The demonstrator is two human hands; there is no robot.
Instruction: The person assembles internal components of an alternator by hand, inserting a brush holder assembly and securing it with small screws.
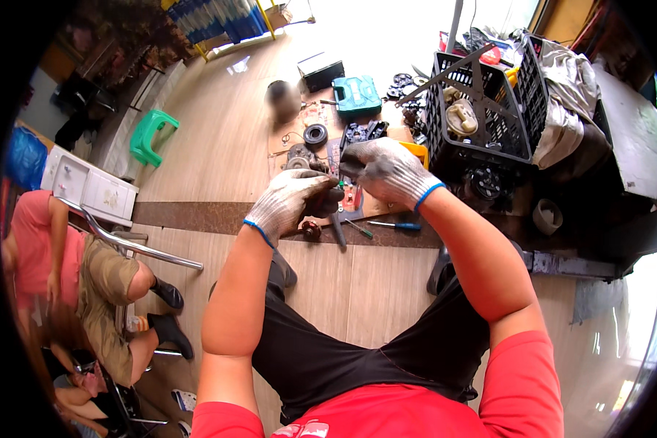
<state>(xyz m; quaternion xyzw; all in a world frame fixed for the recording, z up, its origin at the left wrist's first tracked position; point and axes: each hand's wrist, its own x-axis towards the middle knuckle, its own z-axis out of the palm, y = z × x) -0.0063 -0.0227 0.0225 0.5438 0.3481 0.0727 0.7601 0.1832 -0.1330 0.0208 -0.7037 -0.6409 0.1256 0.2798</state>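
Note:
My left hand [288, 201], in a white knit work glove with dirty dark fingers, is closed in front of me over the parts on the floor. The fingers are curled inward, and what they hold, if anything, blends into the dark glove. To its right, my right hand [390, 171] wears the same kind of glove with a blue cuff. Its blackened fingertips are pinched together, pointing toward the left hand; a held thing cannot be made out. The hands are apart. Below them lie a black ring-shaped part [315, 136], a greasy metal part [299, 157] and a screwdriver [396, 225] with a blue handle.
A teal tool case [357, 95] stands beyond the hands. Black plastic crates [482, 150] with parts and cloth stand at the right. A green stool [152, 137] is at the far left. Seated people [109, 292] are on the left, near a metal chair rail [146, 252].

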